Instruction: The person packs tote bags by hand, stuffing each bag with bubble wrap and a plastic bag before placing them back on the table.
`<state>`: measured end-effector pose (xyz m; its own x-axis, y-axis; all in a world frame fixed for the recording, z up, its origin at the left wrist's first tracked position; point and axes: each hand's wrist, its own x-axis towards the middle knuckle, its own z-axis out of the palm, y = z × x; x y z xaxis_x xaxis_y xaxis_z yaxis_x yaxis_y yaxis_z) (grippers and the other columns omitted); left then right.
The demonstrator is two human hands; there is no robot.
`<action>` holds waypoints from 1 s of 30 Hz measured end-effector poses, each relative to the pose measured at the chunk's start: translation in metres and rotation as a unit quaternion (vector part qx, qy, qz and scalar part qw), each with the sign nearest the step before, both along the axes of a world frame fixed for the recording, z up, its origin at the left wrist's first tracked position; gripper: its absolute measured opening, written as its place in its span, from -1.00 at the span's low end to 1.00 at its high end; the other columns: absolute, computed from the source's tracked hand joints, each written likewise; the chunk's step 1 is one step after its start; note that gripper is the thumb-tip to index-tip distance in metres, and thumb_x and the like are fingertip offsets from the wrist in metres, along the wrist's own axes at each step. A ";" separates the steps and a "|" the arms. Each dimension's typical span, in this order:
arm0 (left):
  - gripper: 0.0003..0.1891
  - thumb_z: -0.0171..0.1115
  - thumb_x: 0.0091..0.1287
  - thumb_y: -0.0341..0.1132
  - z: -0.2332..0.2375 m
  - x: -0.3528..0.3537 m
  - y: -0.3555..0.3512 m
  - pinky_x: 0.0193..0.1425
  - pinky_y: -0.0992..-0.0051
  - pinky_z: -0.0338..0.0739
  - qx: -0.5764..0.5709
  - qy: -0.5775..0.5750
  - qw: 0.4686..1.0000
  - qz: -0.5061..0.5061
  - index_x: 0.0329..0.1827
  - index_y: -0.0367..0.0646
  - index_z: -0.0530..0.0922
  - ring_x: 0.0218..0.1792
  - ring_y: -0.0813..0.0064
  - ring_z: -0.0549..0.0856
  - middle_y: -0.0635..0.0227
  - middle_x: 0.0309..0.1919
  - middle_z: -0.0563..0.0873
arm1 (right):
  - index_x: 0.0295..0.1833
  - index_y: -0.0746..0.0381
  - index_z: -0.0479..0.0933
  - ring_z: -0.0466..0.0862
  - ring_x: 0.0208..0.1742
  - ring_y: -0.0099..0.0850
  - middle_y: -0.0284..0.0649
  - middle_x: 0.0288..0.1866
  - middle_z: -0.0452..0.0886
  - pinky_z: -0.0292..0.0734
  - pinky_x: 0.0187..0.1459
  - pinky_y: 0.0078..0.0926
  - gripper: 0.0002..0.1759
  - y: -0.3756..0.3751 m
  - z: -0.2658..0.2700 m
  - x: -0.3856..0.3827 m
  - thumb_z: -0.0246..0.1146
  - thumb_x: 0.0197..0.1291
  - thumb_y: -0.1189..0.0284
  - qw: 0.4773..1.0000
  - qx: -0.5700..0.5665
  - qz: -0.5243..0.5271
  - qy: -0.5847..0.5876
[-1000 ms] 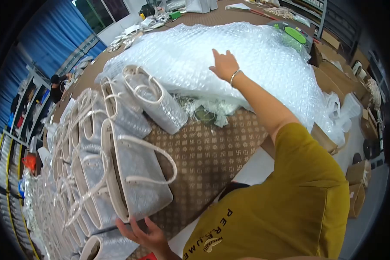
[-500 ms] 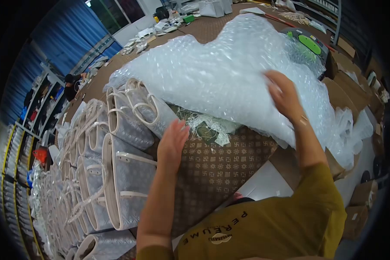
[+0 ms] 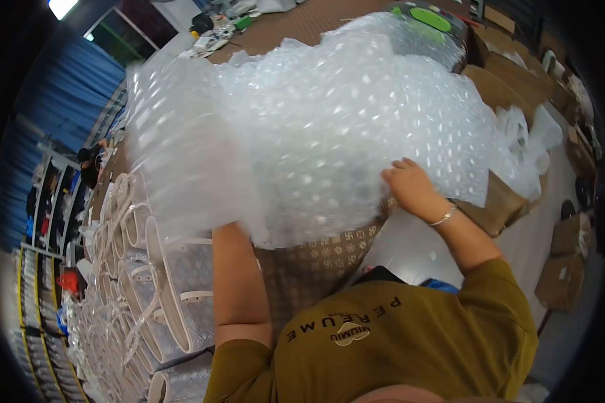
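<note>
And here's the big sheet of clear, glossy bubble wrap (image 3: 329, 127), spread across the upper middle of the frame, its left portion raised and blurred. The person's left forearm (image 3: 240, 289) runs straight up beneath that raised part; the left hand is covered by the plastic, so whether it grasps anything cannot be told. Over to centre right, the right hand (image 3: 411, 189), a silvery bracelet (image 3: 445, 214) at its wrist, has its fingers bent at the sheet's lower edge; whether they pinch it is unclear. Lower left, pale grey patterned handbags with cream handles (image 3: 193, 314) crowd together, the wrap overlapping the upper ones in view. Between bags and shirt, there's the brown, pale-motif worktop (image 3: 296, 269). Top right, a black-and-green device (image 3: 429, 19) sits by the wrap's far edge, with brown cardboard boxes (image 3: 561, 282) at far right.
</note>
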<state>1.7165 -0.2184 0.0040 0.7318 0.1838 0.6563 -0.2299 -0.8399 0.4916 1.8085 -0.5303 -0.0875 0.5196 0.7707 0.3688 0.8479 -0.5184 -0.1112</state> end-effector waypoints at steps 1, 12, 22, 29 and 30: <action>-0.36 0.02 0.27 0.00 -0.003 0.009 -0.012 0.35 0.14 0.05 0.040 -0.002 0.999 -0.001 0.38 0.01 0.09 0.37 0.20 0.07 0.21 0.38 0.06 | -0.40 0.27 0.44 0.53 -0.13 -0.08 -0.04 -0.35 0.55 0.44 -0.11 -0.20 -0.84 0.008 0.010 -0.011 0.11 -0.22 0.62 1.000 -0.002 -0.006 0.007; -0.25 0.29 0.08 -0.25 -0.151 -0.025 -0.006 0.27 0.17 0.20 0.213 0.081 0.968 0.103 0.32 -0.25 0.14 0.25 -0.03 0.27 -0.05 0.27 0.22 | 0.38 -0.03 0.05 0.48 -0.24 -0.02 0.04 -0.21 0.46 0.41 -0.17 -0.19 -0.26 0.070 -0.033 -0.052 0.21 0.10 0.34 0.941 0.121 -0.021 0.316; -0.40 0.37 0.04 -0.28 -0.118 -0.071 0.020 0.10 0.35 0.39 -0.544 0.313 0.778 -0.001 0.14 -0.27 0.34 0.04 0.29 0.50 0.19 0.03 0.50 | 0.36 0.08 0.07 0.48 -0.26 -0.06 0.06 -0.28 0.46 0.39 -0.21 -0.16 -0.33 0.068 -0.056 -0.039 0.15 0.14 0.39 0.928 0.277 -0.095 0.229; -0.30 0.30 0.03 -0.39 0.043 -0.145 -0.056 0.09 0.39 0.38 -0.403 0.206 0.890 -0.064 0.26 -0.29 0.19 0.02 0.35 0.49 0.19 0.05 0.45 | 0.38 0.11 0.05 0.48 0.06 -0.07 0.11 0.11 0.42 0.37 0.04 -0.25 -0.38 0.136 -0.052 -0.071 0.05 0.24 0.28 0.885 0.147 0.084 0.434; -0.30 0.30 0.03 -0.39 0.053 -0.140 -0.070 0.09 0.39 0.38 -0.405 0.219 0.885 -0.075 0.26 -0.29 0.19 0.02 0.35 0.49 0.19 0.05 0.45 | 0.39 0.09 0.01 0.54 -0.07 -0.09 0.05 0.03 0.49 0.43 -0.04 -0.24 -0.36 0.162 -0.079 -0.082 0.04 0.24 0.24 0.910 0.192 0.147 0.336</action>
<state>1.5769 -0.2882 0.0569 0.9390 0.3439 0.0013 0.0527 -0.1475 0.9877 1.7264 -0.3682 -0.1666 0.5191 0.7940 0.3163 0.6180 -0.0930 -0.7807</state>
